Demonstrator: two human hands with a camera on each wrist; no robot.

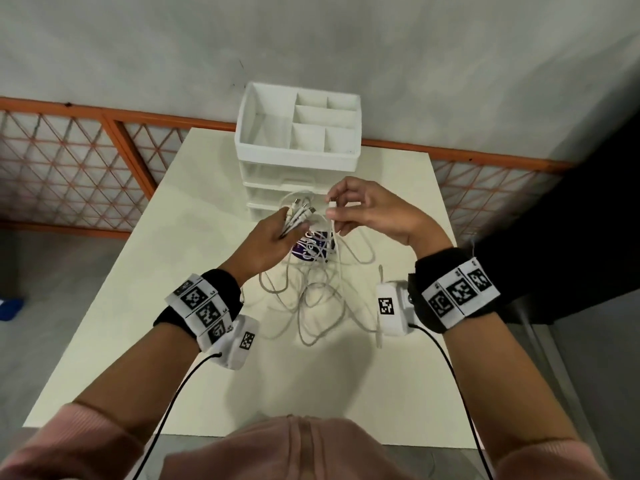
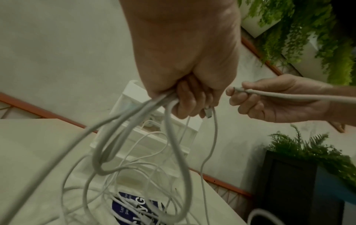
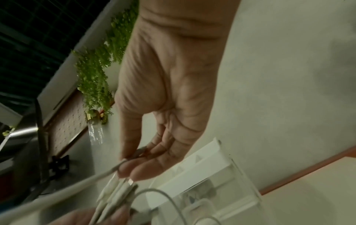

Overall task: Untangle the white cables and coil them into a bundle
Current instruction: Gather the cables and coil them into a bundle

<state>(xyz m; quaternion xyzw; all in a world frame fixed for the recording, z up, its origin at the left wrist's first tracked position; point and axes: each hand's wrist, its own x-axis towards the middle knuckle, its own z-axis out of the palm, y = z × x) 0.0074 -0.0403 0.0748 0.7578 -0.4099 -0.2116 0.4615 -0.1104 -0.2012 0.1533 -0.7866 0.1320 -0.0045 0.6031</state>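
While my left hand (image 1: 273,233) clamps several connector ends of the white cables (image 1: 311,289) together in its curled fingers, my right hand (image 1: 367,209) pinches one more plug end between thumb and forefinger, just right of that cluster. The two hands are close but not touching, raised above the counter (image 1: 138,306).

To do this step well, I judge I should bring the pinched end level with the others, tuck it into the left grip so all plugs line up, then draw the slack through slowly so crossings fall out rather than tighten.

Below my hands the rest of the cables hang in tangled loops and lie on the counter, partly over a blue printed packet (image 1: 311,245). Beyond them, at the far edge, stands a white drawer organiser (image 1: 298,147) with open top compartments.
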